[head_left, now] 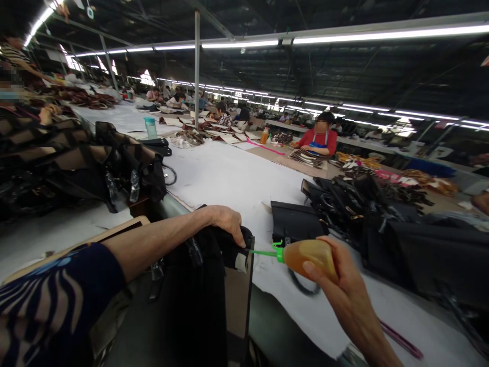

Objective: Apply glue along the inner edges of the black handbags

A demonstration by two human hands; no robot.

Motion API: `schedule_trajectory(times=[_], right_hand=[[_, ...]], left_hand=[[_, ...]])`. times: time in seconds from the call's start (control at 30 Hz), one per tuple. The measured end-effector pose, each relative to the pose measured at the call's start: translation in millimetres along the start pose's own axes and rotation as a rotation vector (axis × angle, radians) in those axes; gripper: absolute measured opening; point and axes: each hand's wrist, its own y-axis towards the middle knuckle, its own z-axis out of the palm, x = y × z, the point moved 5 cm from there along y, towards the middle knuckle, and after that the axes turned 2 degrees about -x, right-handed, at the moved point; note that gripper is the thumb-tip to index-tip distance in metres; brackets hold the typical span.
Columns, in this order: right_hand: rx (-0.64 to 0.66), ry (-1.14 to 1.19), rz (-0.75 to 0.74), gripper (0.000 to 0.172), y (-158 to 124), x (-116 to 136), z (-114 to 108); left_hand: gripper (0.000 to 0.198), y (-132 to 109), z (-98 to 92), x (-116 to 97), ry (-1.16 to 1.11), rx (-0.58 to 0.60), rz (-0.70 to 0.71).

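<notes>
My left hand (225,220) grips the top edge of a black bag (206,285) that stands open in front of me, fingers curled over its rim. My right hand (338,283) is closed around a squeeze bottle of amber glue (309,255) with a green nozzle. The nozzle tip points left and touches the bag's edge just below my left fingers. A brown inner panel of the bag shows under the nozzle.
A long white-covered table (229,178) runs away from me. Piles of black bags lie at the right (362,204) and left (76,163). A teal cup (151,127) stands farther back. A person in red (319,140) and others work along the table.
</notes>
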Motion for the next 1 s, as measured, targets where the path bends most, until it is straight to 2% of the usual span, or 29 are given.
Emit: schedule_trajectory(times=[0.53, 1.0], right_hand=[[0.087, -0.025, 0.047, 0.051, -6, -2, 3], [0.147, -0.045, 0.079, 0.052, -23, -7, 7]], left_hand=[[0.036, 5, 0.8, 6, 0.018, -0.006, 0.012], [0.033, 5, 3.1, 11, -0.027, -0.001, -0.007]])
